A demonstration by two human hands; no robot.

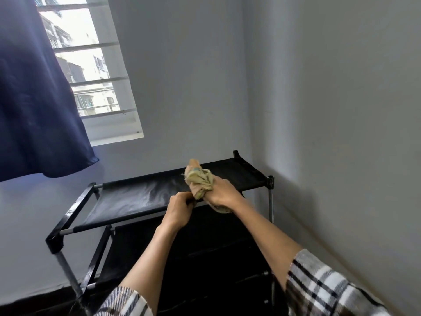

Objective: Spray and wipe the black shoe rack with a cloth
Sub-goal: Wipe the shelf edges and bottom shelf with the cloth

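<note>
The black shoe rack (127,201) stands in the room's corner, its top fabric shelf dusty and streaked. My right hand (222,193) grips a bunched beige cloth (200,181) just above the shelf's front right part. My left hand (178,209) is curled at the shelf's front edge, right beside the cloth's lower end; whether it pinches the cloth or the front bar I cannot tell. No spray bottle is in view.
A grey wall (341,133) runs close along the rack's right side and another behind it. A window (91,76) with bars and a dark blue curtain (34,110) hang at the upper left. Lower rack shelves (205,258) are dark below my arms.
</note>
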